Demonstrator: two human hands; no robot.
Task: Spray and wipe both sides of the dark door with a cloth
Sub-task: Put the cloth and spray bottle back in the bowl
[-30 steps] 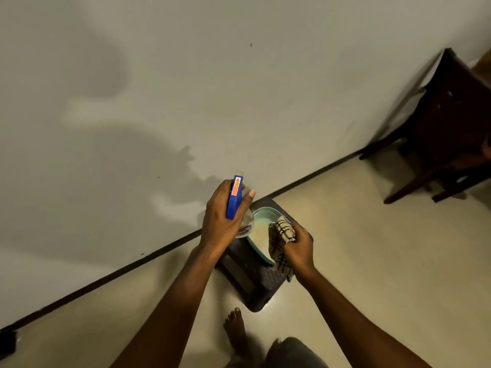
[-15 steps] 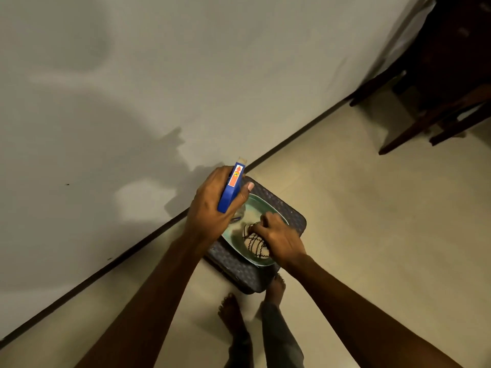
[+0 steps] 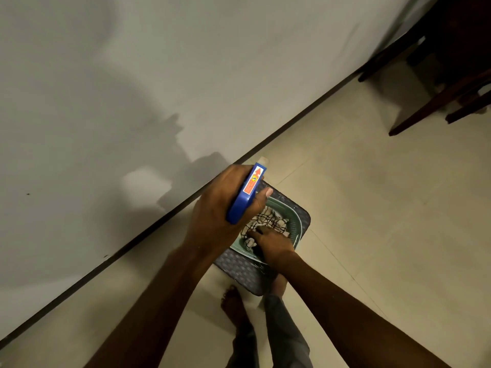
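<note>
A person stands at a pale wall [image 3: 132, 75] on a tiled floor [image 3: 385, 235], readying the tools for a door clean. Dark wooden furniture [image 3: 451, 49] stands well beyond the right hand, up and to its right. No door can be picked out with certainty from here. Under both hands sits a dark woven-top stool [image 3: 239, 269] bearing a green basin [image 3: 295, 224]. The left hand [image 3: 218, 213] is wrapped round a blue sprayer [image 3: 245, 193], thumb along its side and nozzle aimed away toward the wall, held just above the basin's near-wall edge. The right hand [image 3: 273, 243] is down inside the basin, its fingers curled into a checked cloth [image 3: 271, 221] that lies bunched there. Bare feet [image 3: 233, 304] show below the wrists. The step in hand looks like preparation, with the cloth being wetted or gathered up and no wiping begun. The next move likely calls for lifting the cloth clear, perhaps wringing it, then turning to find the door with the sprayer ready.
</note>
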